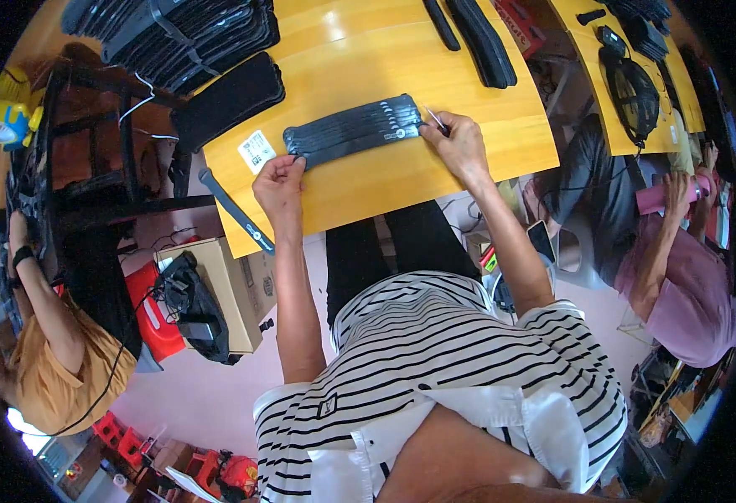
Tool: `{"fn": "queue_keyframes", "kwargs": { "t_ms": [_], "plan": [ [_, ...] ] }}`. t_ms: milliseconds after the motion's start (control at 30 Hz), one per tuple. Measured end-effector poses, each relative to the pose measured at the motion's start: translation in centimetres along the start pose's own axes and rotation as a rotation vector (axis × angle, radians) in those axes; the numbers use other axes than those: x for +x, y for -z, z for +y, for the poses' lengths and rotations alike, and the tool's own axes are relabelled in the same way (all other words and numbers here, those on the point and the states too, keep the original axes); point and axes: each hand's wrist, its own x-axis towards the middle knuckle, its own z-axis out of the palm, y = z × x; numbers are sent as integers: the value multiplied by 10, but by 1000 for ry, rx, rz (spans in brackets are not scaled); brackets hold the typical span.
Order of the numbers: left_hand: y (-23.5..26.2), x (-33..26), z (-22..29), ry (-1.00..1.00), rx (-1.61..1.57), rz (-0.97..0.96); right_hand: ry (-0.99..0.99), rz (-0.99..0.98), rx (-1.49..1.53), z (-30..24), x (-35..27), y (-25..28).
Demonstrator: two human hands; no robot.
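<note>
A row of flat black straps with rounded ends and small white print lies overlapped on the yellow table, between my hands. My left hand is closed, thumb and finger pinching the near left corner of the straps. At their right end my right hand is closed round a small, thin tool with a pale, pointed tip. Its kind is mostly hidden by the fingers. The right fingertips are at the straps' end. A single black strap lies along the table's left edge.
Bundled black pieces are piled at the far left, beside a black padded piece. A white label sheet lies near my left hand. Long black strips lie at the far right. People sit on both sides; a cardboard box stands below left.
</note>
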Motion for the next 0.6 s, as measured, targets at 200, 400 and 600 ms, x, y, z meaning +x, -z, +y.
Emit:
{"fn": "queue_keyframes", "kwargs": {
  "t_ms": [200, 400, 600],
  "plan": [
    [-2, 0, -2, -27, 5, -9, -24, 16, -17, -2, -1, 0],
    [1, 1, -4, 14, 28, -8, -34, 16, -57, -5, -2, -1],
    [0, 3, -5, -4, 2, -4, 11, 49, -56, -6, -3, -4]
  ]
}}
